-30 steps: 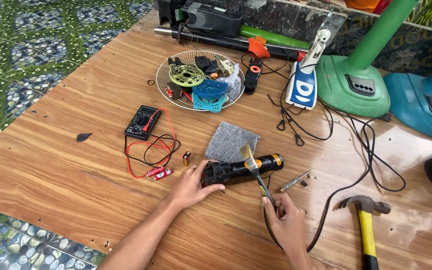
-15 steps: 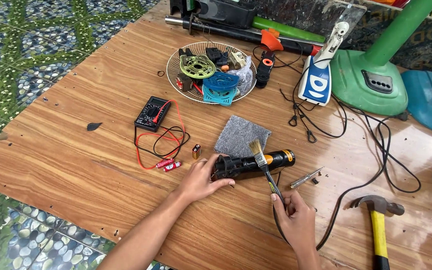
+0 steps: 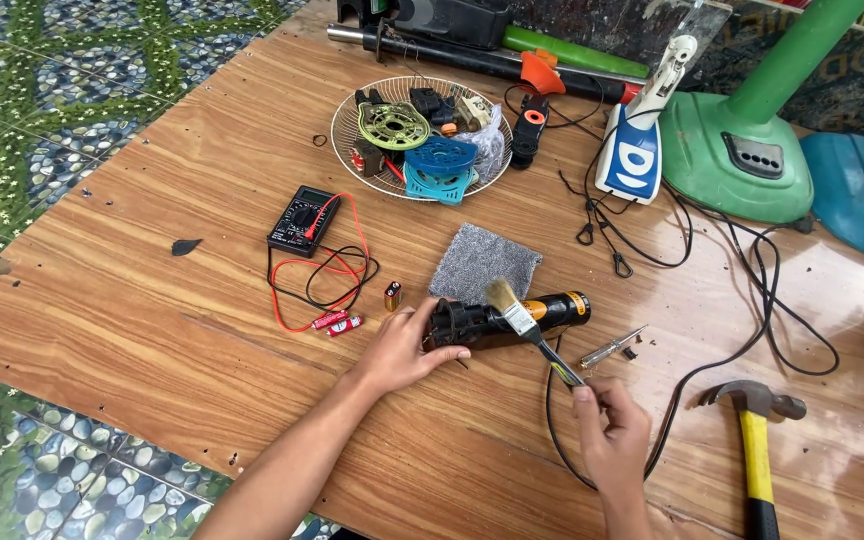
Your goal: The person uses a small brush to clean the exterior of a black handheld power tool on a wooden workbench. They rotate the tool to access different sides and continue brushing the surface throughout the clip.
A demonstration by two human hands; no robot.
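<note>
A black cylindrical tool body (image 3: 512,319) with an orange band lies on the wooden table (image 3: 152,300). My left hand (image 3: 404,345) grips its left, dark end. My right hand (image 3: 612,430) holds a small paintbrush (image 3: 527,325) by its handle, and the pale bristles rest on top of the tool body. A grey cloth square (image 3: 484,262) lies just behind the tool.
A black multimeter (image 3: 301,219) with red and black leads, a small battery (image 3: 392,295) and two red cells (image 3: 337,322) lie to the left. Behind stand a wire basket (image 3: 352,160) of parts, an iron (image 3: 637,150) and a green fan base (image 3: 742,150). A screwdriver (image 3: 612,347) and a yellow-handled hammer (image 3: 752,440) lie right.
The brush has stayed on the tool body with only slight shifts. My view has moved a little, and both hands keep their grips.
</note>
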